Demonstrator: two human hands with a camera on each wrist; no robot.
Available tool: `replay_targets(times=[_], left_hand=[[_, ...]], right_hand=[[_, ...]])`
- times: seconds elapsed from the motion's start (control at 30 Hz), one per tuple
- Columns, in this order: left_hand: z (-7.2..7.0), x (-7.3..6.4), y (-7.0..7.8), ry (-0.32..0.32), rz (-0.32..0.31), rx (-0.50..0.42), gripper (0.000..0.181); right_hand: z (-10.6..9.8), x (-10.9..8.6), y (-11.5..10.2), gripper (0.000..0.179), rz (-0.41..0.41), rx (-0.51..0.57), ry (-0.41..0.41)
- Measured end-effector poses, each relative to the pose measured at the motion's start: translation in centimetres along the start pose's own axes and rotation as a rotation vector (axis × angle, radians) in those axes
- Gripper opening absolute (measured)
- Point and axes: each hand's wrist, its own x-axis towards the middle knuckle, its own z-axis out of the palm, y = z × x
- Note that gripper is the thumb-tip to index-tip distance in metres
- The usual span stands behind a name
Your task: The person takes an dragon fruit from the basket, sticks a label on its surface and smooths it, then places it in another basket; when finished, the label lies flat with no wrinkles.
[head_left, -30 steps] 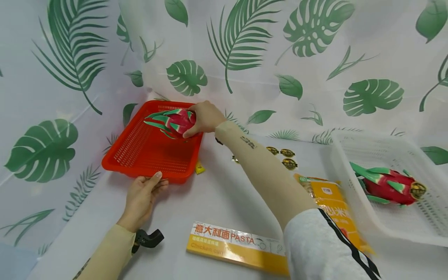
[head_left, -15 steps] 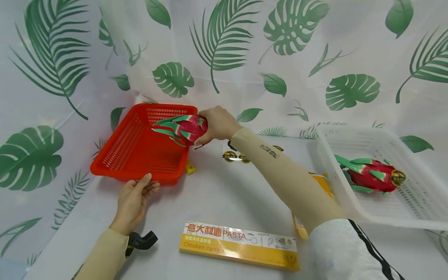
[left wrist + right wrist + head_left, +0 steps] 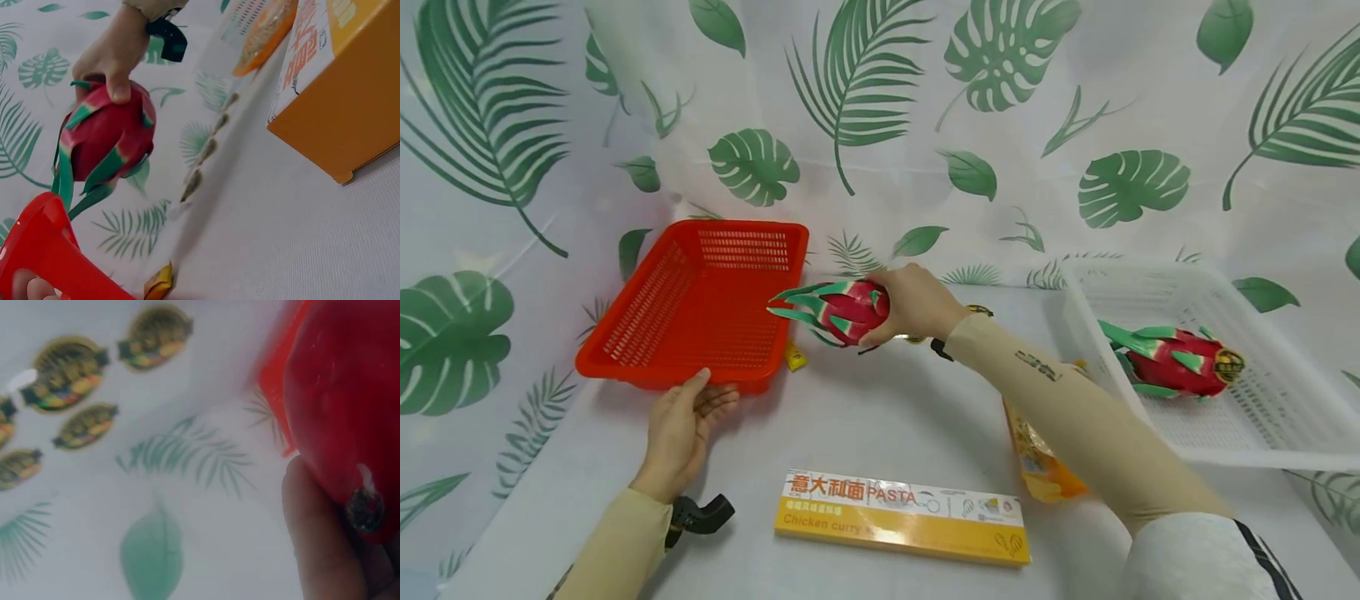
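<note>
My right hand (image 3: 917, 304) grips a pink-red dragon fruit (image 3: 846, 312) with green-tipped scales, held in the air just right of the red plastic basket (image 3: 597, 354). Its stem end, with a dark stub, faces me in the right wrist view, beside my fingers (image 3: 319, 531). My left hand (image 3: 677, 437) pinches the near rim of the red basket, thumb on top and the other fingers at the outer side. A second dragon fruit (image 3: 1176, 362) lies in the white basket (image 3: 1285, 458) at the right, with a round black-and-gold sticker (image 3: 1228, 365) on its end.
A long pasta box (image 3: 902, 517) lies at the front. An orange food bag (image 3: 1045, 467) is partly hidden under my right forearm. Behind my right wrist is a sheet of round stickers (image 3: 65, 372). A small yellow packet (image 3: 795, 357) lies by the red basket. Leaf-print cloth (image 3: 887, 108) forms the back.
My right hand has carried the dragon fruit from over the red basket to the right, past its rim. The left hand stays on the basket. The head view has shifted slightly right.
</note>
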Motion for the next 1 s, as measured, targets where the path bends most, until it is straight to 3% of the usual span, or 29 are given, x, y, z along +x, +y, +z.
replay_targets(times=[0.23, 0.57, 0.83, 1.0], left_hand=[[0.8, -0.2, -0.4, -0.036, 0.010, 0.056, 0.035], [1.6, -0.5, -0.3, 0.006, -0.003, 0.117, 0.037], [3.9, -0.8, -1.0, -0.086, -0.029, 0.321, 0.046], [4.6, -0.7, -1.1, -0.080, -0.030, 0.260, 0.047]], right_hand=[[0.8, -4.1, 1.0, 0.092, 0.050, 0.074, -0.026], [1.1, -8.3, 2.0, 0.099, 0.125, 0.028, -0.046], [1.7, -11.3, 2.8, 0.102, 0.168, 0.028, -0.112], [2.7, -12.8, 3.6, 0.100, 0.202, 0.026, -0.127]])
